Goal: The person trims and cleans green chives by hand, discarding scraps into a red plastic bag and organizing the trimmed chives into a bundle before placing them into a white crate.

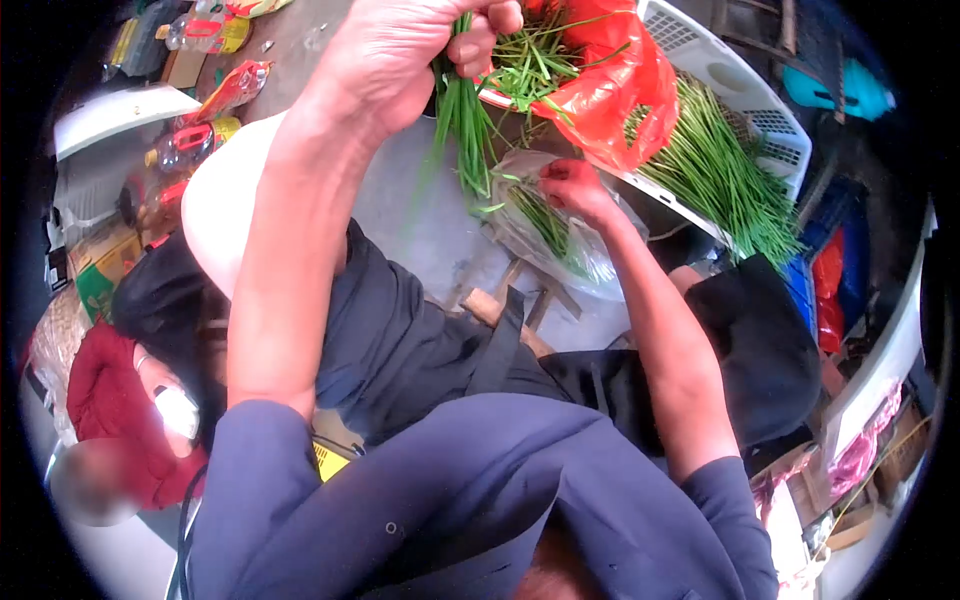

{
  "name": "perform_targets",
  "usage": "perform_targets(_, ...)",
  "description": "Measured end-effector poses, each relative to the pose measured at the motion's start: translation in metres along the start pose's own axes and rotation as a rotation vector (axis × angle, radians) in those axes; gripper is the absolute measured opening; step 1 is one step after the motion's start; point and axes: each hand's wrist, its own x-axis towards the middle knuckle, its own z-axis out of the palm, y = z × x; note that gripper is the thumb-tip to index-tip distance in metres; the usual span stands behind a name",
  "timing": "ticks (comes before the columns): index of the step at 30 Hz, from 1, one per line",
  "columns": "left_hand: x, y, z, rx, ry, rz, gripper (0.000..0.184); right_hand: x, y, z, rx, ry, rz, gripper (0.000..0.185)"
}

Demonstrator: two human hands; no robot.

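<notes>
My left hand (425,50) is raised at the top of the view. Its fingers are closed around a bunch of chives (463,135), whose green blades hang down. Lower and to the right, my right hand (573,187) has its fingers curled in at the upper edge of a clear plastic bag (600,262). What those fingers pinch, if anything, is too small to make out. More thin green stalks (543,220) lie inside that bag. Just above my right hand, a red plastic bag (625,100) holds loose cut green pieces (530,65).
A white plastic basket (780,120) at the upper right holds a large heap of chives (715,165). A small wooden stool (485,305) stands between my legs. Bottles (185,145) stand at the left. Another person in a red sleeve (110,400) is at the lower left.
</notes>
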Motion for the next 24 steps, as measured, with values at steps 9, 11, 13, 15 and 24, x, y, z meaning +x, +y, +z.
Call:
perform_targets(9,0.01,-0.051,-0.013,0.242,-0.131,-0.054,0.015,-0.091,-0.116,-0.017,0.355,-0.104,0.018,0.011)
perform_targets(11,0.006,-0.06,-0.007,0.313,-0.166,-0.102,0.015,-0.104,-0.129,-0.024,0.472,-0.035,-0.052,0.009)
perform_targets(13,0.0,-0.072,-0.001,0.407,-0.218,-0.175,0.017,-0.115,-0.135,-0.029,0.562,0.037,-0.112,0.01)
perform_targets(15,-0.01,-0.08,0.005,0.477,-0.316,-0.239,0.018,-0.123,-0.137,-0.031,0.63,0.082,-0.156,0.01)
perform_targets(24,-0.053,-0.118,0.033,0.329,-0.375,-0.367,0.024,-0.127,-0.132,-0.019,0.667,0.266,-0.272,0.013)
